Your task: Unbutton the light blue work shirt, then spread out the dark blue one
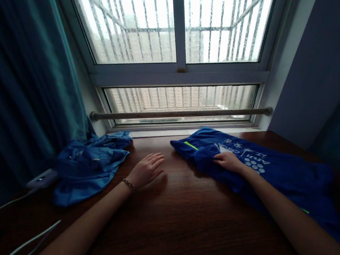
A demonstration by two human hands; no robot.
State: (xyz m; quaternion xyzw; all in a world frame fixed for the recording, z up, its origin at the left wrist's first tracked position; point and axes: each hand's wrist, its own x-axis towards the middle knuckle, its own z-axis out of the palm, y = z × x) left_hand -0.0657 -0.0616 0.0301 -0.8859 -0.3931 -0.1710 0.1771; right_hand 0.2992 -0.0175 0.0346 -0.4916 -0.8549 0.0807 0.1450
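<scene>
My left hand (146, 169) lies flat on the dark wooden table (176, 220), fingers stretched out, holding nothing; a beaded bracelet is on its wrist. My right hand (229, 161) rests on a blue jacket (277, 171) with white print and a lime stripe, spread out at the right. Its fingers curl onto a fold of the fabric, near the jacket's left part. A second blue garment (90, 165) lies crumpled to the left of my left hand, a short gap away.
A window (181, 41) with bars and a horizontal rod (181, 113) runs along the table's far edge. A teal curtain (23, 74) hangs at the left. A small grey device (41, 178) with white cables sits at the near left.
</scene>
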